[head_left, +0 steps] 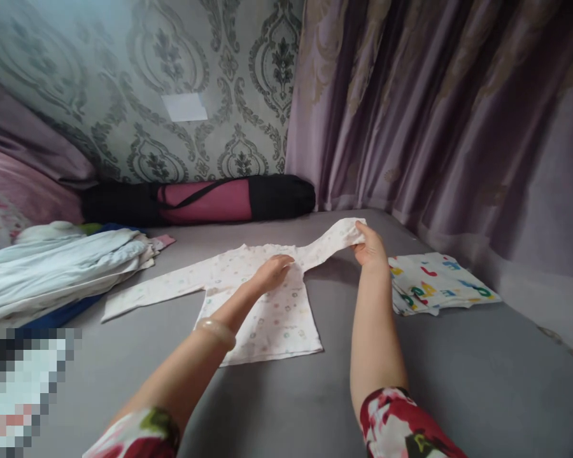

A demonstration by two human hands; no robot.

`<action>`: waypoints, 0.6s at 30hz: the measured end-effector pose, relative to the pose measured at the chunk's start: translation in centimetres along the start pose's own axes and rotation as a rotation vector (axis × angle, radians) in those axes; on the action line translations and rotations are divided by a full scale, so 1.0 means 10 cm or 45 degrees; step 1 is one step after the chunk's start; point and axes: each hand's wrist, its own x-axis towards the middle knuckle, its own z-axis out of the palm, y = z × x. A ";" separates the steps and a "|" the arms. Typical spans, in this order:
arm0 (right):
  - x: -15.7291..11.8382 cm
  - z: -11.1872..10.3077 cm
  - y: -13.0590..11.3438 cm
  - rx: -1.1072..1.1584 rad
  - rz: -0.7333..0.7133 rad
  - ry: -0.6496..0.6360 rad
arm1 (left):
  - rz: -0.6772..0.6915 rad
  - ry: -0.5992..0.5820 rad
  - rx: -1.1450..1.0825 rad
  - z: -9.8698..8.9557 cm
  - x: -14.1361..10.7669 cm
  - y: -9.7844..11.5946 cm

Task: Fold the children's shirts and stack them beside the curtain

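Shirt [281, 318] lies spread on the grey bed [291, 407], below and between the hands. Right hand [370, 245] is closed on one cuff, that sleeve lifted. Left hand [274, 272] is part-curled over the chest near that shoulder; can't tell if it pinches cloth. Best: press the shoulder flat, keep the sleeve taut, no twist. Lettered clothes [439, 280] right of the right hand; clothes pile [62, 261] far left.

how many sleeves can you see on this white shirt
2: the left sleeve lies stretched out on the grey surface; the right sleeve is raised in your right hand.
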 end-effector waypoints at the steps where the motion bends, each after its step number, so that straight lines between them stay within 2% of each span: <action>1: 0.03 -0.04 -0.01 -0.013 -0.004 -0.017 | 0.015 -0.005 0.015 0.08 0.12 -0.02; 5: 0.13 -0.17 -0.04 -0.022 -0.013 -0.020 | -0.114 -0.100 0.150 0.28 0.37 -0.13; 7: 0.16 -0.20 -0.04 0.001 0.005 0.009 | -0.198 -0.169 0.195 0.31 0.40 -0.18; 10: 0.17 -0.16 -0.03 0.028 0.038 0.056 | -0.217 -0.265 0.221 0.26 0.39 -0.22; 13: 0.13 -0.04 -0.03 0.014 0.053 0.033 | -0.195 -0.351 0.234 0.16 0.40 -0.18; 18: -0.08 0.34 0.05 -0.019 0.047 -0.146 | -0.206 -0.463 0.289 0.02 0.51 -0.03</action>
